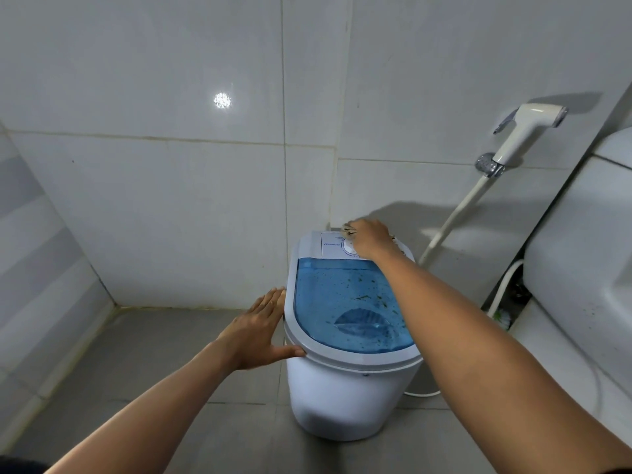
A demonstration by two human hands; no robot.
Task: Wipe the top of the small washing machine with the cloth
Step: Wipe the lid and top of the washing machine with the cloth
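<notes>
A small white washing machine point(345, 388) stands on the grey floor in the corner. Its see-through blue lid point(338, 295) is speckled with dark dirt. My right hand point(369, 239) reaches over the lid to the white control panel at the back and presses a cloth point(349, 229) there; only a patterned edge of the cloth shows past my fingers. My left hand point(260, 330) lies flat against the machine's left rim, fingers spread, holding nothing.
Tiled walls close in behind and to the left. A white bidet sprayer point(526, 128) hangs on the wall at the right with its hose running down. A white toilet tank point(588, 254) stands close on the right. A cord lies on the floor behind the machine.
</notes>
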